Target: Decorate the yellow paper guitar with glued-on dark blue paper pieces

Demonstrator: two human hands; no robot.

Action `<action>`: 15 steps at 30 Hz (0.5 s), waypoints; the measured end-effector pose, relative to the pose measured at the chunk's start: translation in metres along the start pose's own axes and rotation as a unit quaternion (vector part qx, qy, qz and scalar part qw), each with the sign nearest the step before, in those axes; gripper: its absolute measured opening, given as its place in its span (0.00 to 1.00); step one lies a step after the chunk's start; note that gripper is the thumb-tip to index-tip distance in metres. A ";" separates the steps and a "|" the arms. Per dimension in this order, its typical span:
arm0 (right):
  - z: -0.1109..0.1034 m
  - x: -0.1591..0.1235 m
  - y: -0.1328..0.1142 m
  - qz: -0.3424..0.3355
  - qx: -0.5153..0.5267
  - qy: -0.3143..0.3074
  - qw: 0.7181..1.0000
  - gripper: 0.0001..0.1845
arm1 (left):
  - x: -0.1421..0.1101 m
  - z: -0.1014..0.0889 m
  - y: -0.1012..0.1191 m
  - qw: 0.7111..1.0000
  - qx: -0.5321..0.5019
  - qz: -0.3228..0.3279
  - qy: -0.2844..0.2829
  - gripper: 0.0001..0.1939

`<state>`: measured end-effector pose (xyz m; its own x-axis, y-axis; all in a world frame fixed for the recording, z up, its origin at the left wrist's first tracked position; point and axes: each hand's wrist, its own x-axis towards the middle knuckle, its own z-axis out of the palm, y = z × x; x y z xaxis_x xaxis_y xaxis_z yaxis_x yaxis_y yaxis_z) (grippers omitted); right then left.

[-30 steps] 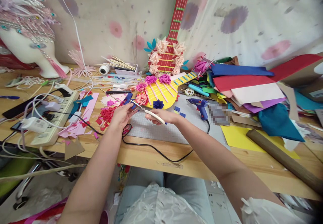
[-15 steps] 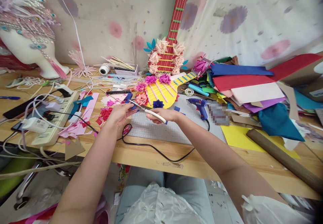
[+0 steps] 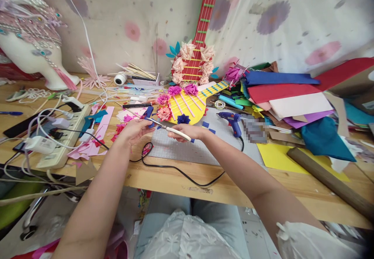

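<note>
My right hand (image 3: 187, 131) is closed around the handles of white-handled scissors (image 3: 179, 133), whose blades point left toward my left hand. Pinched in the fingertips of my left hand (image 3: 136, 131) is a small piece of dark blue paper (image 3: 152, 124), close to the blade tips; its outline is partly hidden. Just beyond both hands lies a yellow paper lute (image 3: 189, 109) with pink strings. Pink and coral paper flowers (image 3: 164, 113) and a dark blue paper flower (image 3: 183, 119) edge it. Small blue paper squares (image 3: 205, 124) rest on the grey cutting mat (image 3: 172, 150).
A blue glue gun (image 3: 231, 122) lies right of the mat, its black cable (image 3: 181, 169) looping along the table front. Left stands a crowded power strip (image 3: 66, 142). Coloured sheets (image 3: 288, 93) pile up at right, near a brown roll (image 3: 324, 179). A red paper lute (image 3: 193, 68) stands behind.
Both hands have shifted slightly left, with the scissors still in my right hand and the blue paper in my left. The camera view has moved a little.
</note>
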<state>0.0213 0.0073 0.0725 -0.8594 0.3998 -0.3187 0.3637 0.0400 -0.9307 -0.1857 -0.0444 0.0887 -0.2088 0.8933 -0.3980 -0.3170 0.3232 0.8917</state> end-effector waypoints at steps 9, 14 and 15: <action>0.015 0.003 -0.002 -0.011 0.241 0.148 0.959 0.22 | -0.002 0.014 -0.017 0.997 -0.002 0.073 -0.030 0.09; 0.023 0.010 -0.007 0.001 0.465 0.111 0.878 0.11 | 0.000 0.026 -0.028 0.974 -0.023 0.203 -0.093 0.11; 0.023 0.010 -0.007 0.000 0.489 0.098 0.867 0.09 | 0.000 0.027 -0.028 0.972 -0.024 0.211 -0.101 0.10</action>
<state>0.0012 -0.0103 0.0718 -0.7476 0.5510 -0.3709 -0.1968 -0.7171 -0.6687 -0.1523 -0.0448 0.0691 -0.1450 0.9879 0.0558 -0.2862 -0.0958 0.9534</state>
